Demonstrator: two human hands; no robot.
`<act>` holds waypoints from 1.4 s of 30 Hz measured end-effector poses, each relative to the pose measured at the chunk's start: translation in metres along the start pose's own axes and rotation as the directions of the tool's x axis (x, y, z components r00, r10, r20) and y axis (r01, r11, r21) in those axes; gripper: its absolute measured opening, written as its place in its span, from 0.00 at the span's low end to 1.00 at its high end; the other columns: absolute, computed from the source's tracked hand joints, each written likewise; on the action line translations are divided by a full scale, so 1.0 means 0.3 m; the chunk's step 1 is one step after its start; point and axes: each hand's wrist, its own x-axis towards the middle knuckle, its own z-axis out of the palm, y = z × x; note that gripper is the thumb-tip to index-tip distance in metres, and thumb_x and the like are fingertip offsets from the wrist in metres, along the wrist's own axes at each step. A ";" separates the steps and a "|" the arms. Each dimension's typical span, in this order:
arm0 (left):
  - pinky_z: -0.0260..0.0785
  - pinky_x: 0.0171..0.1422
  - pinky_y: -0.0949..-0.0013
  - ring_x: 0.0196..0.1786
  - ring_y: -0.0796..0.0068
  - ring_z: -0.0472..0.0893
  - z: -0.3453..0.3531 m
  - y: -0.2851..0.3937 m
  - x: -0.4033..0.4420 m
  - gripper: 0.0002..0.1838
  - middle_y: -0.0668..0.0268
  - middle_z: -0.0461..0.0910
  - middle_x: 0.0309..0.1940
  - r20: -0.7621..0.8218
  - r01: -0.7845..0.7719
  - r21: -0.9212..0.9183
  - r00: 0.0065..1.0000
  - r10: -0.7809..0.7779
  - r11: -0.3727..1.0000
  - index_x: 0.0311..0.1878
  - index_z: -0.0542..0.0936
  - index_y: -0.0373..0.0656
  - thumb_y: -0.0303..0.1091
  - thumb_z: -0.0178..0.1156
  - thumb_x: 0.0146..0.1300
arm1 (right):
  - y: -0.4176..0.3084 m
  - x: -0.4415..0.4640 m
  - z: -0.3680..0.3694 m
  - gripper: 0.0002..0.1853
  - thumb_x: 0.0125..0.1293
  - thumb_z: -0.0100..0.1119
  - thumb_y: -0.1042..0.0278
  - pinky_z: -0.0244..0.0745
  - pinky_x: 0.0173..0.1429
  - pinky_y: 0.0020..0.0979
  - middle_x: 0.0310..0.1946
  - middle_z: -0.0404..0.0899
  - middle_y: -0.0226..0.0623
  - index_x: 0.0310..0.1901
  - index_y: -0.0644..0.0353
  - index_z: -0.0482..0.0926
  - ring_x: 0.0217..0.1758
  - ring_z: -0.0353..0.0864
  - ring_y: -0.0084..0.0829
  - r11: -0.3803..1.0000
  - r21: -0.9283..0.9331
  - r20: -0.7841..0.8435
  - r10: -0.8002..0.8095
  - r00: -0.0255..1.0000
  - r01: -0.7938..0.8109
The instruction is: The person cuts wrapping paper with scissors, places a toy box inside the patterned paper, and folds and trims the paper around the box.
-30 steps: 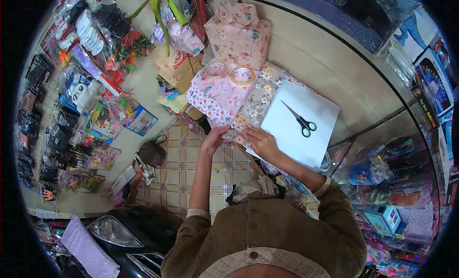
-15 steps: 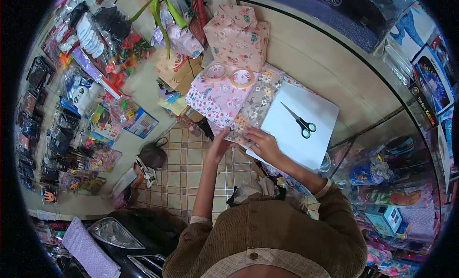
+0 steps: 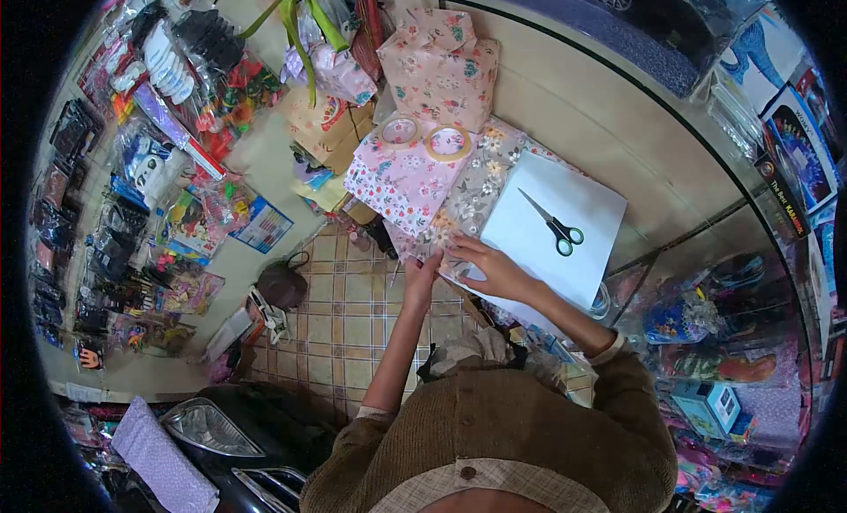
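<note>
The person's left hand (image 3: 421,279) is reaching in at the near end of a grey sheet of paper printed with white and orange flowers (image 3: 476,185), its fingers touching the edge; whether thumb and fingers are pinching it is impossible to tell. The right hand (image 3: 498,270) is resting just beside it, palm down, thumb and fingers spreading apart over the same corner, seemingly to be holding the paper flat while the left hand is handling the edge. The grey sheet is lying between pink paper with small red and blue flowers (image 3: 401,188) on the left and a smooth white rectangular sheet or board (image 3: 565,270) on the right, which is overlapping it and probably helping to keep it from sliding. Scissors with black-and-green handles (image 3: 553,224) are lying on the white sheet, their handles pointing towards the right forearm, so they are likely staying easy to pick up. A pale ring-shaped tape roll (image 3: 399,148) and a yellowish ring-shaped tape roll (image 3: 429,144) are lying flat at the far end of the pink paper, perhaps serving as light weights there, clear of both hands. Behind them a peach, flower-printed paper package (image 3: 441,76) is standing.
</note>
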 end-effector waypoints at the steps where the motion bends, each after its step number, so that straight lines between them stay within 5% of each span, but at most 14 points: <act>1: 0.71 0.48 0.70 0.44 0.75 0.79 -0.003 0.003 0.001 0.17 0.66 0.80 0.43 0.009 -0.044 0.051 0.999 0.044 0.998 0.53 0.74 0.38 0.31 0.62 0.62 | 0.004 0.001 -0.017 0.24 0.58 0.62 0.71 0.57 0.72 0.39 0.63 0.66 0.48 0.58 0.58 0.73 0.70 0.61 0.45 0.999 0.034 0.027 -0.015 1.000 0.014; 6: 0.72 0.43 0.73 0.39 0.79 0.79 0.003 0.031 0.008 0.18 0.66 0.80 0.41 0.035 -0.245 0.112 0.970 0.242 0.963 0.52 0.73 0.37 0.31 0.63 0.61 | 0.045 0.026 -0.151 0.20 0.59 0.61 0.72 0.64 0.67 0.37 0.59 0.71 0.44 0.55 0.57 0.74 0.63 0.69 0.43 1.000 0.011 -0.073 -0.019 0.997 0.020; 11: 0.72 0.49 0.72 0.44 0.76 0.79 -0.030 0.046 0.022 0.21 0.65 0.80 0.45 0.041 -0.142 0.058 0.989 0.140 0.988 0.55 0.72 0.35 0.32 0.63 0.61 | 0.190 0.058 -0.283 0.17 0.59 0.60 0.74 0.67 0.63 0.34 0.48 0.75 0.43 0.52 0.59 0.76 0.55 0.74 0.41 0.994 -0.041 -0.256 0.086 0.963 -0.099; 14: 0.71 0.50 0.71 0.46 0.75 0.79 -0.041 0.048 0.020 0.21 0.65 0.80 0.47 0.004 -0.105 0.051 0.995 0.104 0.993 0.56 0.73 0.35 0.31 0.63 0.62 | 0.262 0.087 -0.348 0.18 0.60 0.60 0.72 0.66 0.62 0.38 0.52 0.74 0.44 0.53 0.59 0.75 0.57 0.73 0.42 0.982 0.088 -0.422 0.188 0.887 -0.166; 16: 0.71 0.50 0.72 0.46 0.75 0.80 -0.042 0.050 0.015 0.21 0.65 0.80 0.46 -0.032 -0.096 0.042 0.995 0.098 0.994 0.56 0.72 0.36 0.31 0.62 0.61 | 0.317 0.120 -0.398 0.20 0.61 0.60 0.69 0.64 0.64 0.37 0.54 0.73 0.45 0.55 0.60 0.73 0.59 0.71 0.42 0.961 -0.037 -0.501 0.219 0.837 -0.274; 20: 0.68 0.38 0.78 0.36 0.83 0.78 -0.037 0.071 0.002 0.17 0.70 0.80 0.38 -0.096 -0.094 -0.006 0.991 0.093 0.996 0.51 0.75 0.38 0.32 0.64 0.60 | 0.485 0.187 -0.437 0.25 0.65 0.58 0.65 0.69 0.59 0.32 0.56 0.71 0.44 0.61 0.64 0.68 0.56 0.73 0.31 0.911 0.161 -0.403 0.412 0.817 -0.379; 21: 0.66 0.33 0.80 0.31 0.86 0.76 -0.035 0.075 0.000 0.16 0.73 0.80 0.34 -0.110 -0.095 -0.019 0.990 0.092 0.995 0.48 0.76 0.39 0.33 0.65 0.59 | 0.595 0.201 -0.423 0.29 0.63 0.62 0.60 0.73 0.49 0.27 0.52 0.74 0.42 0.61 0.67 0.68 0.45 0.76 0.25 0.932 0.052 -0.464 0.341 0.818 -0.359; 24: 0.65 0.33 0.81 0.32 0.87 0.76 -0.028 0.083 -0.004 0.14 0.73 0.81 0.35 -0.085 -0.100 -0.060 0.992 0.095 0.993 0.48 0.77 0.39 0.32 0.64 0.60 | 0.738 0.283 -0.449 0.28 0.60 0.67 0.55 0.74 0.42 0.22 0.43 0.79 0.36 0.56 0.65 0.74 0.38 0.78 0.21 0.903 0.250 -0.283 0.413 0.866 -0.349; 27: 0.67 0.35 0.80 0.34 0.86 0.78 -0.055 0.081 0.000 0.14 0.71 0.81 0.38 -0.067 -0.070 0.069 0.995 0.074 0.995 0.48 0.77 0.38 0.31 0.63 0.61 | 0.680 0.303 -0.482 0.20 0.57 0.69 0.54 0.69 0.36 0.20 0.28 0.79 0.28 0.41 0.63 0.80 0.31 0.74 0.17 0.909 0.254 -0.198 0.383 0.902 -0.330; 30: 0.70 0.38 0.78 0.36 0.83 0.79 -0.077 0.010 0.038 0.14 0.69 0.82 0.40 -0.086 -0.099 -0.008 0.991 0.098 0.995 0.50 0.76 0.37 0.31 0.62 0.62 | 0.558 0.348 -0.540 0.17 0.56 0.70 0.55 0.62 0.30 0.21 0.22 0.73 0.22 0.29 0.59 0.77 0.26 0.69 0.14 0.854 0.060 0.027 0.516 0.856 -0.516; 33: 0.71 0.44 0.75 0.43 0.79 0.80 -0.027 0.031 0.017 0.16 0.65 0.80 0.45 -0.081 -0.173 -0.186 0.984 0.161 0.967 0.53 0.75 0.37 0.31 0.60 0.63 | 0.535 0.379 -0.577 0.18 0.55 0.71 0.55 0.55 0.27 0.22 0.19 0.68 0.20 0.25 0.56 0.72 0.23 0.64 0.14 0.910 0.074 0.092 0.401 0.911 -0.408; 36: 0.72 0.48 0.73 0.47 0.77 0.79 -0.014 0.076 -0.018 0.18 0.64 0.80 0.47 -0.096 -0.050 -0.105 0.995 0.040 0.993 0.54 0.73 0.37 0.32 0.60 0.63 | 0.564 0.417 -0.583 0.19 0.53 0.73 0.52 0.61 0.30 0.21 0.22 0.70 0.22 0.28 0.56 0.73 0.26 0.68 0.14 0.919 0.164 0.114 0.343 0.932 -0.359; 37: 0.72 0.46 0.74 0.44 0.78 0.80 -0.014 0.066 -0.014 0.18 0.64 0.80 0.46 -0.107 -0.068 -0.110 0.993 0.057 0.992 0.54 0.74 0.37 0.33 0.62 0.62 | 0.567 0.431 -0.590 0.22 0.51 0.74 0.52 0.68 0.40 0.23 0.30 0.77 0.27 0.37 0.59 0.77 0.36 0.75 0.19 0.901 0.142 0.148 0.390 0.909 -0.409; 42: 0.72 0.46 0.74 0.43 0.77 0.81 0.006 0.078 -0.016 0.22 0.63 0.80 0.46 -0.144 -0.091 0.025 0.985 0.093 0.996 0.54 0.73 0.36 0.33 0.66 0.59 | 0.563 0.472 -0.568 0.34 0.51 0.73 0.54 0.67 0.58 0.27 0.49 0.78 0.39 0.56 0.67 0.73 0.52 0.74 0.27 0.891 0.058 0.304 0.415 0.858 -0.451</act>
